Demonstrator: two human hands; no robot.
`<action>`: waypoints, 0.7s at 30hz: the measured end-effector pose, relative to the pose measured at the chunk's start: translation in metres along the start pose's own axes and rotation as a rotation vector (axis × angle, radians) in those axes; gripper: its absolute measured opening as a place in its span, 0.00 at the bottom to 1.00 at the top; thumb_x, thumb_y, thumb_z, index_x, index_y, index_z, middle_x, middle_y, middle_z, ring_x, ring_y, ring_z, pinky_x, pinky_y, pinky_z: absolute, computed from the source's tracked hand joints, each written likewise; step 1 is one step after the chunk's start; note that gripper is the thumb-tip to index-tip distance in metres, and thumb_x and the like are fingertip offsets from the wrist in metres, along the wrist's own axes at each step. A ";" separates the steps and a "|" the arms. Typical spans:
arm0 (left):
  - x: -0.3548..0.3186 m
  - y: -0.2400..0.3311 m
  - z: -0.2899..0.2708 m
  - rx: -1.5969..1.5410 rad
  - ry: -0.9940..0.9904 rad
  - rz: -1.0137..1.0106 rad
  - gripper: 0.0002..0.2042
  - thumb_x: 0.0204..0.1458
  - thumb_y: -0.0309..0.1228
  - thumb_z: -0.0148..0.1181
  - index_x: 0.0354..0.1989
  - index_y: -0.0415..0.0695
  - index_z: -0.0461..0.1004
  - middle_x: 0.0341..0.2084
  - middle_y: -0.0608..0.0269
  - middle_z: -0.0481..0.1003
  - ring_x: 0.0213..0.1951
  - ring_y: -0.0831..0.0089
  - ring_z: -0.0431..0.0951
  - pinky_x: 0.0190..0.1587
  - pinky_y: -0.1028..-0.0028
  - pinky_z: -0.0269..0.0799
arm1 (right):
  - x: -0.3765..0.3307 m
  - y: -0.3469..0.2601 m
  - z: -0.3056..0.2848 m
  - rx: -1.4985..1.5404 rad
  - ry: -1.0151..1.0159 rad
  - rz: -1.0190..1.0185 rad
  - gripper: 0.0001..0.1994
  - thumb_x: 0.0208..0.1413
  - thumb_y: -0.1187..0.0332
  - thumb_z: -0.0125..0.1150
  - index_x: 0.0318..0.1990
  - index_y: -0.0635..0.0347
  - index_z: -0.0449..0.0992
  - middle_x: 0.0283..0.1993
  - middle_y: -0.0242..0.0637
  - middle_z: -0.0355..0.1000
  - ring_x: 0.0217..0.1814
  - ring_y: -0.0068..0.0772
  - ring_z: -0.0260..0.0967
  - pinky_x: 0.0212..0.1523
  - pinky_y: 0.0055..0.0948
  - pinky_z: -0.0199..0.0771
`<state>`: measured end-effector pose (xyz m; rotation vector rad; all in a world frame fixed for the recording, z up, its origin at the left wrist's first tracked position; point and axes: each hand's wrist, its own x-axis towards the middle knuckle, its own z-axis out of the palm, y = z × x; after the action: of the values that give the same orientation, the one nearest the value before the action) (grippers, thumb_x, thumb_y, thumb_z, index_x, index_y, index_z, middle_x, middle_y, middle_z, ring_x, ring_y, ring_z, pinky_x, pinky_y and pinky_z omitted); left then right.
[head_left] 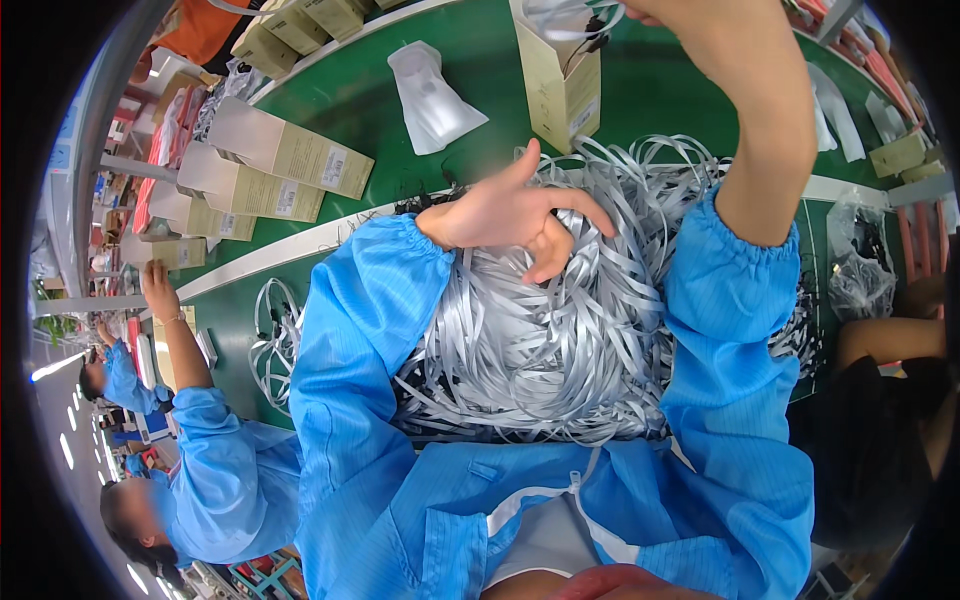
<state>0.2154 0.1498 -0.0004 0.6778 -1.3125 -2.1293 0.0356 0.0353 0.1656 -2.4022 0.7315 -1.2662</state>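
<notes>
The left hand (515, 215), fingers loosely spread, rests on the strip pile (560, 330) heaped within reach; the right hand's grip above the open box (562, 85) is cropped, so I cannot tell.

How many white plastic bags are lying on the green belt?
1 clearly: a white bag lies left of the open tan box. Pale ones at the right edge are too blurry to count.

You've got silver-grey straps (560, 340) heaped at centre, your blue sleeves (740, 400) at six o'clock, green belt (480, 60) and tan boxes (290, 155) towards eleven
</notes>
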 end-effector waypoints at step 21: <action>0.003 -0.002 -0.008 0.007 -0.027 -0.009 0.57 0.52 0.77 0.11 0.62 0.31 0.62 0.21 0.49 0.75 0.22 0.64 0.74 0.32 0.69 0.70 | 0.009 0.013 0.017 0.042 -0.036 0.095 0.11 0.48 0.72 0.70 0.30 0.76 0.80 0.22 0.52 0.76 0.22 0.40 0.77 0.28 0.32 0.76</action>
<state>0.2176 0.1433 -0.0056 0.6606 -1.3336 -2.1491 0.0504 0.0204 0.1551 -2.3216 0.7909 -1.1856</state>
